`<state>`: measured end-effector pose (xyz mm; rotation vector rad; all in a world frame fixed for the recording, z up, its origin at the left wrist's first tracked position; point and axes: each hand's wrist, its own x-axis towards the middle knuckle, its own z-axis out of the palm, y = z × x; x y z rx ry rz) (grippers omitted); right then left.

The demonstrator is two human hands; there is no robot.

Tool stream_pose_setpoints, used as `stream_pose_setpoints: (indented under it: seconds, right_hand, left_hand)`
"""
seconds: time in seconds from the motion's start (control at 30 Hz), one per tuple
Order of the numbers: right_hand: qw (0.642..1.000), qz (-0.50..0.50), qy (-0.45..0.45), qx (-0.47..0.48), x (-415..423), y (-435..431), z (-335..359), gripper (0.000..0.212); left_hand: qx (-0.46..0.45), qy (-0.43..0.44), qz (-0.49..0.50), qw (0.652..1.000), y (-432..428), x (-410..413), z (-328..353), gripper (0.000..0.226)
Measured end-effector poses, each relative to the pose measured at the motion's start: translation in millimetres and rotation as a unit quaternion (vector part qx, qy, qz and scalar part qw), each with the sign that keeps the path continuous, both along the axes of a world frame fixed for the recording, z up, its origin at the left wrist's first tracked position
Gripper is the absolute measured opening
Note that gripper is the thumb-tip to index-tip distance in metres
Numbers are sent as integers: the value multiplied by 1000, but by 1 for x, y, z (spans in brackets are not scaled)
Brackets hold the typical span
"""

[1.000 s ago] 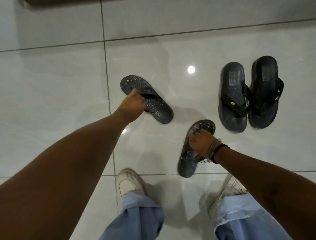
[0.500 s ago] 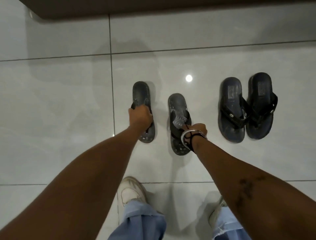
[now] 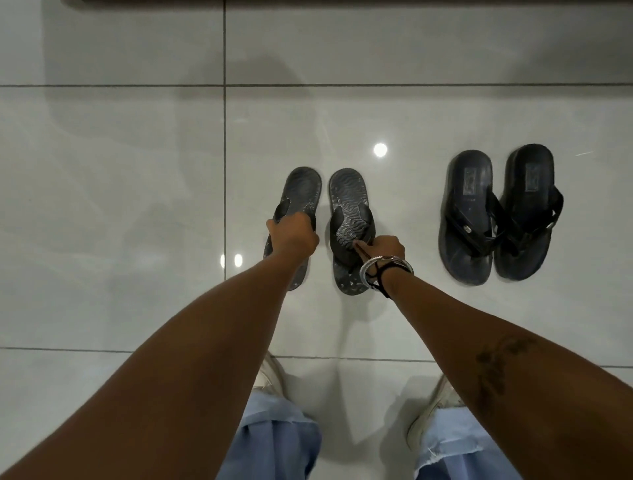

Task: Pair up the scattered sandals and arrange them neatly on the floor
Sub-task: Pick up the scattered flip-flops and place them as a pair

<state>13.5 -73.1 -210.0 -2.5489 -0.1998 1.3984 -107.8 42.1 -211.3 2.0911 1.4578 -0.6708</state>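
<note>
Two dark grey patterned sandals lie side by side on the glossy floor, heels pointing away from me. My left hand (image 3: pixel 293 236) is closed over the strap of the left grey sandal (image 3: pixel 303 190). My right hand (image 3: pixel 382 248), with bangles at the wrist, grips the strap of the right grey sandal (image 3: pixel 347 195). To the right sit a black sandal (image 3: pixel 467 219) and its mate (image 3: pixel 525 212), close together as a pair, straps touching.
Pale grey floor tiles (image 3: pixel 120 205) with dark grout lines surround the sandals. A dark baseboard or furniture edge (image 3: pixel 308 2) runs along the top. My white shoes (image 3: pixel 433 407) and light blue trouser legs (image 3: pixel 281 438) are at the bottom.
Both hands turned the two grey sandals from scattered, angled positions to parallel ones, then brought them closer together. The black pair has not moved.
</note>
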Motion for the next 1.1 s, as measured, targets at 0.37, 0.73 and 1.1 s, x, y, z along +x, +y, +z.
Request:
stream_pose_setpoints:
  seconds: [0.37, 0.73, 1.1]
  right_hand:
    - [913, 372, -135, -96, 63, -35, -12, 64]
    - [917, 362, -112, -123, 64, 14, -29, 72]
    - [921, 352, -135, -94, 44, 43, -38, 99]
  left_hand:
    - [16, 22, 82, 996, -25, 37, 0, 35]
    - [53, 1, 135, 989, -10, 34, -7, 14]
    - [103, -5, 208, 973, 156, -23, 17, 39]
